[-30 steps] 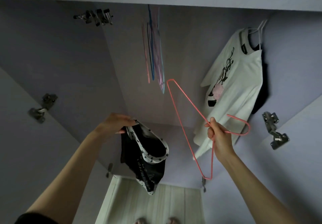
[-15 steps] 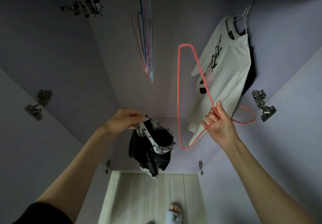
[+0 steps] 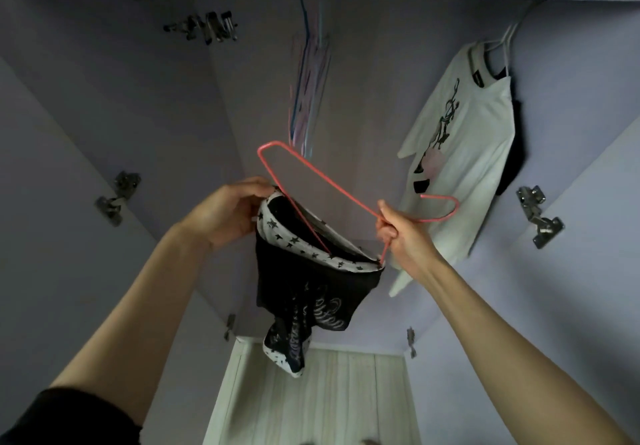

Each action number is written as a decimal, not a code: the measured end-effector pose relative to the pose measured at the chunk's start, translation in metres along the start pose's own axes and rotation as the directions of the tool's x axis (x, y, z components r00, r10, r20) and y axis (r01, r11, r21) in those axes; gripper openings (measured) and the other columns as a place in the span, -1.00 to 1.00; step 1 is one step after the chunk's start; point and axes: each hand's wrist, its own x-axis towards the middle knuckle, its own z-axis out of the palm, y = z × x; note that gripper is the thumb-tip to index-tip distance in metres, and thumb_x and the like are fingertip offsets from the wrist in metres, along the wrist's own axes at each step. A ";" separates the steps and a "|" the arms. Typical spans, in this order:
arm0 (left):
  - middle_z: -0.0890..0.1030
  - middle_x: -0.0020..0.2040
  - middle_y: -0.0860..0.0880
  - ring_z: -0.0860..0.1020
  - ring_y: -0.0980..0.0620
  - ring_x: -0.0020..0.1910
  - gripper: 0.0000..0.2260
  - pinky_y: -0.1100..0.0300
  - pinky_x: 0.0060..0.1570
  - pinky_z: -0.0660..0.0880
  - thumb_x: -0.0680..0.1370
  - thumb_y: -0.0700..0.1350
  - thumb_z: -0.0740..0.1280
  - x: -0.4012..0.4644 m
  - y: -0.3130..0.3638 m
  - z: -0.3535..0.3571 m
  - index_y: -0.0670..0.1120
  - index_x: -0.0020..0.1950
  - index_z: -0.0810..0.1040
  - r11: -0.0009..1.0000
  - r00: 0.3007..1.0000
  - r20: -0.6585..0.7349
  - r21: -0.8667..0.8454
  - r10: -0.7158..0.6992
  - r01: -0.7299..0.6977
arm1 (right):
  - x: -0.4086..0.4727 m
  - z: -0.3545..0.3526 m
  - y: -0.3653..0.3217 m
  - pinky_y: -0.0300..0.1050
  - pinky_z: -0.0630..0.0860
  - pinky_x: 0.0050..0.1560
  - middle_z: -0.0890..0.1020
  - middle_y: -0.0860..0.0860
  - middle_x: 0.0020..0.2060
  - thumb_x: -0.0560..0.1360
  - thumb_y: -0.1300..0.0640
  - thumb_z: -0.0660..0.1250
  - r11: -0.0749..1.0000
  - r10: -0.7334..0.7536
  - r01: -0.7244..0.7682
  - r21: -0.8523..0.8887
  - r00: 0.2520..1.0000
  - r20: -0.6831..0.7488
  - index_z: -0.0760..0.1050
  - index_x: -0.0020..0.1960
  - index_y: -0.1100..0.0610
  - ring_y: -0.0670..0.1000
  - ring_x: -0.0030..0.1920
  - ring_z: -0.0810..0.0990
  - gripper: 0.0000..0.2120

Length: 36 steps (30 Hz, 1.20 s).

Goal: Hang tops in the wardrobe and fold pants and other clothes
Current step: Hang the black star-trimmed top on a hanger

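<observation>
Closest to you, your left hand pinches the star-trimmed edge of the black top, fingers curled round the fabric to hold its opening wide. Your right hand is closed round the neck of the pink wire hanger, just below its hook. One end of the hanger already dips inside the top's opening; the other end rises above the garment, bare. So the top is only part-way onto the hanger: it looks as though you must yet seat both shoulders and then lift it to the rail.

Beyond the top, deeper in the wardrobe, a bunch of empty coloured hangers hangs above and behind the pink hanger. To the right of the top, a white printed T-shirt is hung already, with something dark behind it. Nothing visible blocks the space between those two. No pants or folded clothes show here, so that part cannot be judged. Below the top lies pale wooden floor.
</observation>
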 end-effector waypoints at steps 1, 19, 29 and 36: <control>0.52 -0.36 -0.01 0.47 0.07 -0.36 -0.91 0.24 -0.31 0.38 0.32 -0.17 0.28 -0.003 0.002 -0.002 -0.04 -0.31 0.58 1.000 0.999 -0.035 0.013 0.002 -0.001 | -0.001 -0.007 -0.002 -0.31 0.23 -0.33 0.34 -0.06 -0.58 0.52 0.03 0.28 0.987 -0.006 0.004 -0.160 1.000 -0.008 0.47 -0.57 0.06 -0.13 -0.53 0.25 -0.52; 0.58 -0.31 0.07 0.49 0.21 -0.31 -0.88 0.36 -0.24 0.38 0.48 -0.14 0.40 0.010 -0.008 0.008 -0.07 -0.26 0.60 0.697 0.951 -0.213 0.717 0.224 -0.003 | 0.029 -0.013 -0.093 -0.31 0.33 -0.37 0.48 -0.14 -0.64 0.45 -0.05 0.39 0.524 -0.161 0.159 -0.837 0.983 0.085 0.53 -0.53 0.04 -0.11 -0.46 0.42 -0.60; 0.61 -0.11 0.06 0.54 -0.07 0.05 -0.88 0.08 0.07 0.22 0.50 -0.06 0.39 0.006 -0.022 0.024 -0.01 0.02 0.62 0.137 0.867 0.001 0.987 0.498 -0.080 | 0.019 -0.007 -0.103 -0.11 0.44 0.00 0.64 0.03 -0.33 0.45 -0.05 0.39 0.580 -0.096 0.109 -0.807 0.993 0.064 0.55 -0.49 0.06 -0.06 -0.23 0.54 -0.63; 0.67 -0.22 -0.02 0.60 -0.02 -0.17 -0.94 0.30 -0.16 0.33 0.48 -0.18 0.40 0.004 -0.017 0.035 -0.10 -0.09 0.67 0.197 0.825 0.096 0.950 0.558 -0.243 | 0.012 0.010 -0.102 -0.24 0.36 -0.31 0.52 -0.01 -0.50 0.45 -0.13 0.36 0.484 -0.115 0.176 -0.857 0.984 0.137 0.53 -0.54 0.02 -0.05 -0.37 0.46 -0.57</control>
